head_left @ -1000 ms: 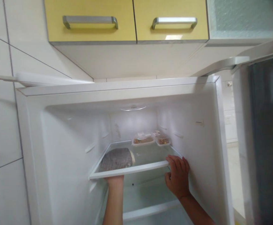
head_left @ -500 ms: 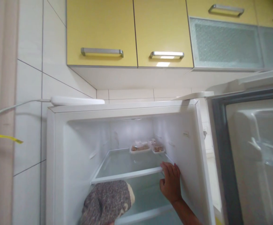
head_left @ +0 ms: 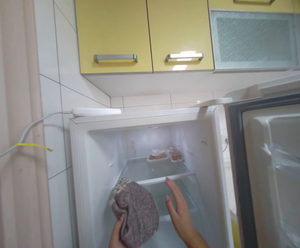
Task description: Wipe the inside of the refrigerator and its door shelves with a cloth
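Note:
My left hand grips a bunched grey-brown cloth with a pale pattern at its upper left. The cloth is held up before the left part of the upper glass shelf, hiding some of its white front edge. To the right, my right hand is open, fingers stretched up and thumb apart. Its fingertips are at the shelf's front edge; whether they touch it I cannot tell. Around both hands is the white fridge, its door standing open.
Two clear packs of brownish food sit at the back of the upper shelf. The fridge door swings out on the right. Yellow cabinets hang above. A white cable with a yellow tag runs along the left.
The cloth has turned and risen slightly rightward, so my left hand now shows. My right hand has come off the shelf's right corner, moved left and opened. The view has shifted slightly.

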Motion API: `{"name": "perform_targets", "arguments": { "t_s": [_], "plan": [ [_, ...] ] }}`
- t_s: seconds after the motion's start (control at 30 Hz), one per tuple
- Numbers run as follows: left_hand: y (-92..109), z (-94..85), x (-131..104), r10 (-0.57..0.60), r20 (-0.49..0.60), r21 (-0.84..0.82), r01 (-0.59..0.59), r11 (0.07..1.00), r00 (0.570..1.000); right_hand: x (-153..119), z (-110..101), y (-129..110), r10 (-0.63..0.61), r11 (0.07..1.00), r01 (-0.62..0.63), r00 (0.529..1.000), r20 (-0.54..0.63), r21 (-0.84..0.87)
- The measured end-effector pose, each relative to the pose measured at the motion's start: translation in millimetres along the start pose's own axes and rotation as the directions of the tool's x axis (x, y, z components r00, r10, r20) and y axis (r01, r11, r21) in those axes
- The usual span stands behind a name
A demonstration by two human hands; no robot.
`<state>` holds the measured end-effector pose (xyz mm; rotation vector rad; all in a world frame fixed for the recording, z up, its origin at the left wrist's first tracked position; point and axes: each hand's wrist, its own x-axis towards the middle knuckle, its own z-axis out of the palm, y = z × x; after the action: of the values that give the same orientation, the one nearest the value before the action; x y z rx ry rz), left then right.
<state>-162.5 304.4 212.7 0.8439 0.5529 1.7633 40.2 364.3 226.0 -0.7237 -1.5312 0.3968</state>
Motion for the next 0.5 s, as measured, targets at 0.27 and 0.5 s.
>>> {"name": "perform_targets", "arguments": {
  "t_s": [0.27, 0.5],
  "plan": [
    [-16, 79.9, -3, 0.160, 0.454, 0.866, -0.477, 0.154, 0.876, -39, 61, -36, 0.314, 0.400, -0.359, 0.918, 0.242, 0.843],
    [11, 78.4, -17, 0.106, 0.782, 0.595, -0.685, -0.421, 0.614, -17, 17, -23, 0.363, 0.442, -0.271, 0.926, 0.106, 0.855]
  ]
}}
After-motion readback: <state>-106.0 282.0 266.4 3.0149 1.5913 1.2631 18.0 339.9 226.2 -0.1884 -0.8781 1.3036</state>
